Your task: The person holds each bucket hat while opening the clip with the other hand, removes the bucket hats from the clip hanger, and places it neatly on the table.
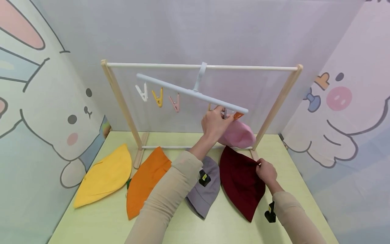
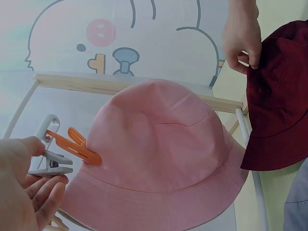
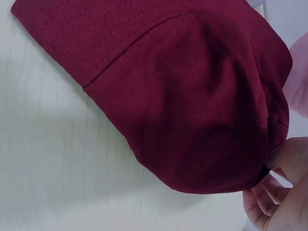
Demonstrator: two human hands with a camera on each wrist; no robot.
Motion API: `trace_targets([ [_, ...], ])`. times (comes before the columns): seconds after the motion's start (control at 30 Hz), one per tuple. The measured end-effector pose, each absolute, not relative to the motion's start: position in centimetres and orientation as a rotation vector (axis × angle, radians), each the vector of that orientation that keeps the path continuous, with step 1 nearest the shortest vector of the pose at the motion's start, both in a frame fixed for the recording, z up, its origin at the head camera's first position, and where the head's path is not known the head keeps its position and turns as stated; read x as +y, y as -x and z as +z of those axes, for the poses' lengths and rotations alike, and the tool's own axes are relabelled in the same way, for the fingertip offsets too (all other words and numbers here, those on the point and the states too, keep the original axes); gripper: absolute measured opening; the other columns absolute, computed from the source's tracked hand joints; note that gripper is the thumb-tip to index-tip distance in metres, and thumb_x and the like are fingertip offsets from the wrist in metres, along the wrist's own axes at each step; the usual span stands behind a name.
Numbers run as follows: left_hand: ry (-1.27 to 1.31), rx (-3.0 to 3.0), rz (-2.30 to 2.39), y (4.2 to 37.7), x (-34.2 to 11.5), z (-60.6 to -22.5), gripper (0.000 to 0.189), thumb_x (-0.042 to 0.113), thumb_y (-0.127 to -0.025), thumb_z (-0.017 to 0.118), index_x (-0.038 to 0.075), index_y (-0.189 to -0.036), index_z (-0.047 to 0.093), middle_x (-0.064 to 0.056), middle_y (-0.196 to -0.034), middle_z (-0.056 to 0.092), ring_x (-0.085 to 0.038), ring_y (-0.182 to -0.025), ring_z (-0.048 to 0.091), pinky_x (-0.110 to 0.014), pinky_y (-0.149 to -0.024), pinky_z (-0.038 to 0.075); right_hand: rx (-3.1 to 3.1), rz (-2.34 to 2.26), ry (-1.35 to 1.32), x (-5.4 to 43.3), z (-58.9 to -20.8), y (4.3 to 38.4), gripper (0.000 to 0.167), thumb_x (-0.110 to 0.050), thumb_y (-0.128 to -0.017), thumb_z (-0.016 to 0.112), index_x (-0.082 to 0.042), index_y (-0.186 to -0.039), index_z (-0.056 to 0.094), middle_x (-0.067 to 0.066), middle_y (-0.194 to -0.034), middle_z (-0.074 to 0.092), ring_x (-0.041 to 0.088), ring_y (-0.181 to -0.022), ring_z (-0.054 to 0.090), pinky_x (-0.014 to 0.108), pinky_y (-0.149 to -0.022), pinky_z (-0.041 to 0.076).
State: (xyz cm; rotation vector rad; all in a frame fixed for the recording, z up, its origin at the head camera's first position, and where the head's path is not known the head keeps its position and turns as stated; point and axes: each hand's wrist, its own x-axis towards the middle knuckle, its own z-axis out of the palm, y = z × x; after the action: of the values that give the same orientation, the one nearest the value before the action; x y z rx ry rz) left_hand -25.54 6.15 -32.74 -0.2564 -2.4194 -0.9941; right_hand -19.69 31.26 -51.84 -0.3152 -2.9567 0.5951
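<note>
My left hand (image 1: 214, 123) is up under the right end of a pale blue hanger (image 1: 182, 89) and pinches a grey clothespin (image 2: 53, 162). Beside it, a pink bucket hat (image 2: 159, 139) hangs from an orange clothespin (image 2: 74, 146). My right hand (image 1: 266, 172) pinches the crown edge of a dark red bucket hat (image 3: 187, 106) between thumb and fingers, partly lifting it at the table's right. White (image 1: 143, 92), yellow (image 1: 158, 98) and pink (image 1: 175, 102) clothespins dangle from the hanger's raised left half. The hanger tilts down to the right.
A rack with a white top rail (image 1: 250, 67) and wooden posts (image 1: 275, 101) carries the hanger. Yellow (image 1: 105, 176), orange (image 1: 149, 181) and grey (image 1: 205, 193) bucket hats lie folded on the light green table (image 1: 115, 223). Cartoon-printed cloth walls stand on the sides.
</note>
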Motion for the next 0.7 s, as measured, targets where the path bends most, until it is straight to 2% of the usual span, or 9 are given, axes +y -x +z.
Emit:
trace_targets([
  [0.43,0.28,-2.437,-1.008,25.13,6.35,-32.45,0.02,0.036,-0.076,0.067,0.018,-0.074,0.058,0.01,-0.064,0.063,-0.008,-0.054,0.053,-0.022,-0.045,0.035,-2.997,0.603,0.377,31.68,-52.38,19.8,0.026,-0.009,-0.078,0.044,-0.003,-0.1,0.058,0.026,-0.096,0.061,0.042,-0.075,0.059,0.046,-0.05,0.042],
  [0.7,0.284,-2.437,-1.013,25.17,6.54,-32.51,0.02,0.036,-0.076,0.067,0.019,-0.073,0.056,0.01,-0.065,0.064,-0.006,-0.056,0.054,-0.022,-0.046,0.036,-3.002,0.635,0.361,31.87,-52.74,19.46,0.027,-0.013,-0.08,0.048,-0.001,-0.101,0.059,0.025,-0.098,0.062,0.041,-0.078,0.059,0.048,-0.057,0.044],
])
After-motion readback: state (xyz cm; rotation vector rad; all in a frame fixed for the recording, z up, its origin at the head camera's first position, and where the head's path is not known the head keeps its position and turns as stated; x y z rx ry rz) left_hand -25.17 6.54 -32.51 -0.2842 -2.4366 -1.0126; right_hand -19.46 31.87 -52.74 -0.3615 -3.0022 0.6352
